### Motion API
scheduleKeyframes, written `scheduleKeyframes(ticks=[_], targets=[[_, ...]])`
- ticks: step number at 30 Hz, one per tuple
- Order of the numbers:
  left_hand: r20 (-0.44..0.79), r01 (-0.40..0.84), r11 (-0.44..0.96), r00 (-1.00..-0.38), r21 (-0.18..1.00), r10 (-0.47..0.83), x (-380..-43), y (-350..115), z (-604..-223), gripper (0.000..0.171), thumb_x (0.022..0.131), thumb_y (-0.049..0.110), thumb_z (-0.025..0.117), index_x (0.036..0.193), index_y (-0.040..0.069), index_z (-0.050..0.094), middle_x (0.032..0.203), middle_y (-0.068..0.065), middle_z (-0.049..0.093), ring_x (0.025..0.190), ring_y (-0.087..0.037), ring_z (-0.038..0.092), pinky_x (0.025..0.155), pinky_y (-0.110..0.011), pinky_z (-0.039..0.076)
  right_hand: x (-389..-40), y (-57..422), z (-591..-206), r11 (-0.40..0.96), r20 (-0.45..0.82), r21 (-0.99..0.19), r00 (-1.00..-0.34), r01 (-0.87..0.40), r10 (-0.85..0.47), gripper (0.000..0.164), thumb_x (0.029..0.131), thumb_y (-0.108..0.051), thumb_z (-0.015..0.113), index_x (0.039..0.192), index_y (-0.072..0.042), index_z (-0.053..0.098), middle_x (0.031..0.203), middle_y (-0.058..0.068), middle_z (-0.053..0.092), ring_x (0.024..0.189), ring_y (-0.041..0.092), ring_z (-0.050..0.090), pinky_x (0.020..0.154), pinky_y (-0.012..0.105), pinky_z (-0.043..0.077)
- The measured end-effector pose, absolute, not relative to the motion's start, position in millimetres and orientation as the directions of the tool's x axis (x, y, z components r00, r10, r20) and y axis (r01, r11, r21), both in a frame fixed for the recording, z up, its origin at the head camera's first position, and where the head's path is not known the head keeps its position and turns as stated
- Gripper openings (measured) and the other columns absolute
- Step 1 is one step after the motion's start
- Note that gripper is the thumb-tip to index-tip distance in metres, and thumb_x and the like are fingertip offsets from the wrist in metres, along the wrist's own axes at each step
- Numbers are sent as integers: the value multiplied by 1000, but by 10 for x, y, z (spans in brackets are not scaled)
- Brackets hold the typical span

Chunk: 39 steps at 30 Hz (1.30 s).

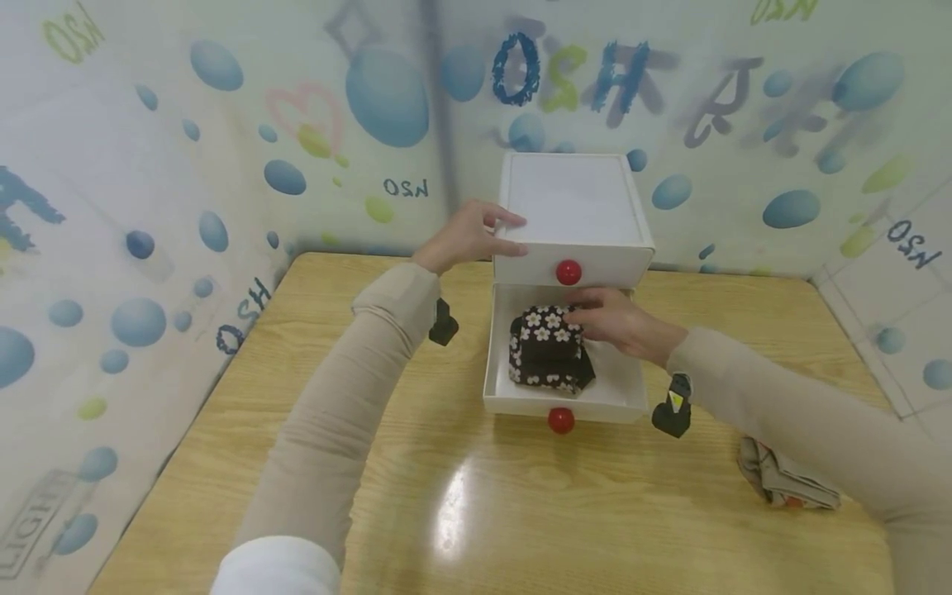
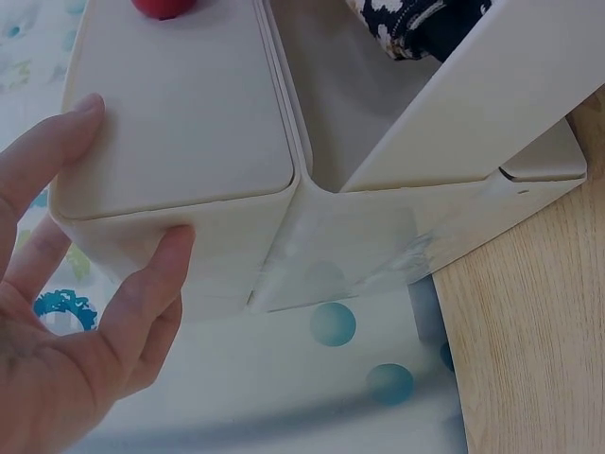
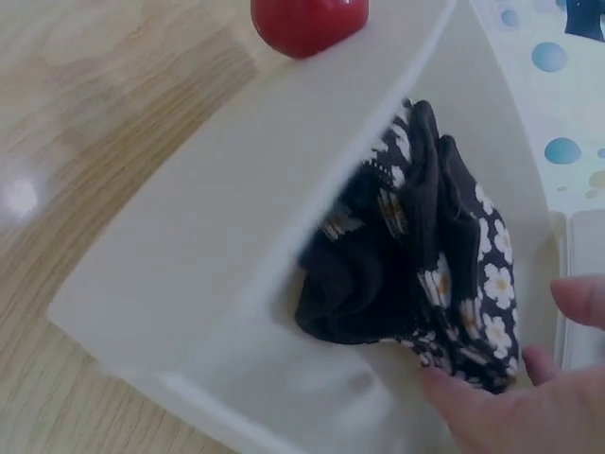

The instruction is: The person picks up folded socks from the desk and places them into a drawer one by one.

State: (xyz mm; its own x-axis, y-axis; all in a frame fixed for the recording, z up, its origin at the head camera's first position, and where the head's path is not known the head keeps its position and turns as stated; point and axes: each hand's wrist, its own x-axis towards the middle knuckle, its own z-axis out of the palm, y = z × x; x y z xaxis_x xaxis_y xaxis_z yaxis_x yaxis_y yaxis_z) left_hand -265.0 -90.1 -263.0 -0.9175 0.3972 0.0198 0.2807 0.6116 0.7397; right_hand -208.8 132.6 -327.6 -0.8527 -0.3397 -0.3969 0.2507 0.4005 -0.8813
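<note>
A white two-drawer box (image 1: 573, 198) has its lower drawer (image 1: 494, 364) pulled out by its red knob side. Inside lies a folded black cloth (image 1: 550, 324) patterned with white flowers, its layered edges visible in the right wrist view. My left hand (image 1: 470, 234) grips the box's upper left front corner, thumb on the front face and fingers along the adjoining side. Over the lower drawer, my right hand (image 1: 621, 322) reaches in from the right. Its fingertips (image 3: 449, 392) touch the cloth's edge without curling round it.
The upper drawer with a red knob (image 1: 568, 273) is closed above the open one. A folded beige cloth (image 1: 788, 479) lies at the right side of the wooden table (image 1: 416, 496). Behind stands a patterned wall (image 1: 461, 124).
</note>
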Motion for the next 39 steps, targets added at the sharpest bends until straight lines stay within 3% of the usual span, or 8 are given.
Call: scheduleKeyframes(ticks=[18, 26, 33, 39], targets=[[48, 311, 621, -914, 719, 402, -2643, -898, -2632, 44, 72, 25, 73, 113, 12, 61, 117, -1, 54, 102, -17, 44, 84, -30, 39, -1748, 1587, -3100, 343, -253, -934, -870, 104, -423, 50, 92, -16, 46, 134, 3, 28, 139, 20, 25, 126, 35, 26, 98, 46, 30], [37, 308, 622, -912, 720, 409, -2641, -907, -2625, 46, 72, 25, 74, 114, 12, 60, 118, -1, 53, 103, -18, 43, 85, -30, 38, -1449, 1585, -3104, 293, -128, -956, -911, 8, -393, 44, 91, -19, 50, 126, 6, 38, 128, 22, 39, 115, 33, 40, 87, 33, 43], [32, 301, 611, -911, 732, 411, -2641, -903, -2625, 46, 72, 25, 74, 114, 12, 60, 119, -2, 53, 104, -19, 43, 85, -30, 39, -1154, 1582, -3283, 259, 33, -957, -934, -132, -355, 28, 90, -10, 50, 112, 6, 50, 113, 24, 50, 93, 14, 56, 77, 25, 49], [21, 279, 582, -912, 764, 409, -2650, -913, -2639, 46, 72, 25, 74, 114, 12, 60, 121, -3, 50, 107, -20, 41, 79, -28, 44, -906, 1560, -3488, 158, 185, -956, -926, -247, -328, 18, 87, 1, 51, 103, 10, 54, 99, 7, 60, 85, 11, 59, 70, 23, 50]])
